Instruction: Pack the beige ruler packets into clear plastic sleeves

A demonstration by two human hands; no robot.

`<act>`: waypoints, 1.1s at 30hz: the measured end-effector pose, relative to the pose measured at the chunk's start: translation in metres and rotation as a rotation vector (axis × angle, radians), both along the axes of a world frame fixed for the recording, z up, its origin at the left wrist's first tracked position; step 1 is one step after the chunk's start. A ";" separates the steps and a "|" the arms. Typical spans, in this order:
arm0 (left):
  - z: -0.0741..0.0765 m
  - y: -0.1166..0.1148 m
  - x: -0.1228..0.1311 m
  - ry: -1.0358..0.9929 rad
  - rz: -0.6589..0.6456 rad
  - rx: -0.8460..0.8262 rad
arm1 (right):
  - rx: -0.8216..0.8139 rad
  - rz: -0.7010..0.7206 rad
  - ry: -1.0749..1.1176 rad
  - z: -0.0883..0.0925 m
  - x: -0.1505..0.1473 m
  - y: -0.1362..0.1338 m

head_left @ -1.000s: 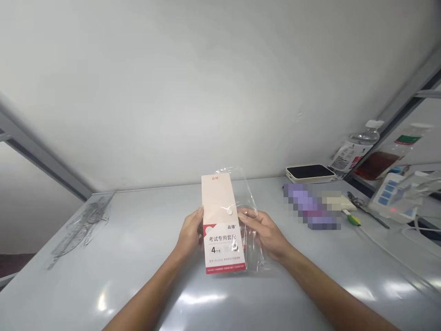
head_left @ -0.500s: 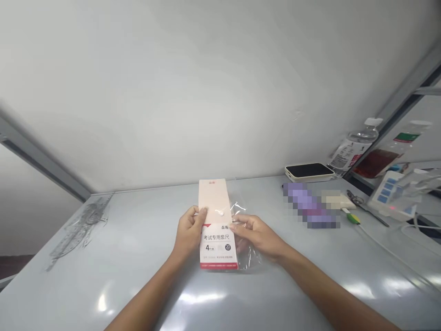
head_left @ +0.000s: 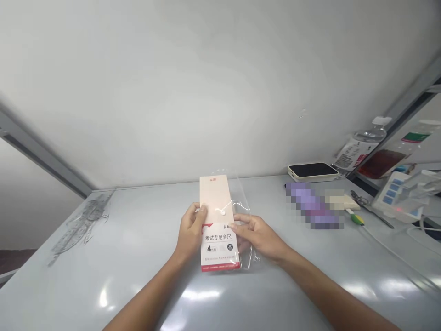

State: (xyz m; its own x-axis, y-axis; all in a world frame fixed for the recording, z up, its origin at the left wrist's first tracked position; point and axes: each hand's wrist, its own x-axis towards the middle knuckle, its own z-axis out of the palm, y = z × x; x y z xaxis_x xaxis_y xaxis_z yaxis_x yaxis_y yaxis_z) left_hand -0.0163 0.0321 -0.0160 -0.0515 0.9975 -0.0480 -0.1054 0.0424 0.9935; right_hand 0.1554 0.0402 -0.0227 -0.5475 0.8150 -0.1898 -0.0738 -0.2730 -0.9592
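A pale pink and white card [head_left: 216,195] with red edging and Chinese print is upright in front of me, in or against a clear plastic pouch [head_left: 245,257]. A small white snap button [head_left: 223,213] shows near the card's middle. My left hand [head_left: 191,227] is closed on the card's left edge, thumb in front. On the other side my right hand [head_left: 257,234] pinches the pouch and the card's right edge, fingers partly behind the film. At far left on the table lie clear rulers [head_left: 81,225] with dark markings, overlapping each other.
On the right of the grey table [head_left: 148,276] are a phone [head_left: 313,171], a blurred purple item [head_left: 312,204], a cream charger [head_left: 347,201] with a cable, scissors [head_left: 374,211] and a white device [head_left: 396,197]. A water bottle [head_left: 358,147] leans by the frame post; a wall stands behind.
The pouch's clear upper flap now shows more, standing out above and to the right of the card. Both hands keep their hold. The view has shifted slightly.
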 end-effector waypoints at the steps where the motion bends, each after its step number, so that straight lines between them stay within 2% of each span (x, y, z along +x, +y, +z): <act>1: -0.001 0.001 0.000 -0.024 -0.036 -0.019 | 0.003 -0.003 0.008 0.000 0.000 0.000; 6: -0.006 0.005 -0.004 -0.025 -0.165 -0.110 | -0.022 -0.017 0.040 -0.001 0.000 0.001; 11: -0.007 0.006 -0.006 0.107 -0.057 -0.062 | -0.038 0.015 0.026 -0.004 0.001 0.002; 16: -0.006 0.004 -0.001 0.116 0.022 -0.053 | -0.012 0.041 0.001 -0.007 -0.002 -0.001; 22: -0.006 0.002 -0.003 0.209 0.027 0.026 | -0.016 0.018 0.027 -0.004 -0.005 -0.004; 28: -0.007 0.006 -0.012 0.404 0.008 0.122 | 0.039 -0.141 -0.001 0.004 0.004 0.002; 31: -0.008 0.005 -0.011 0.475 -0.038 0.155 | 0.083 -0.107 -0.006 0.007 0.006 0.004; 33: -0.008 0.005 -0.010 0.458 -0.015 0.138 | 0.103 -0.065 -0.017 0.007 0.006 0.004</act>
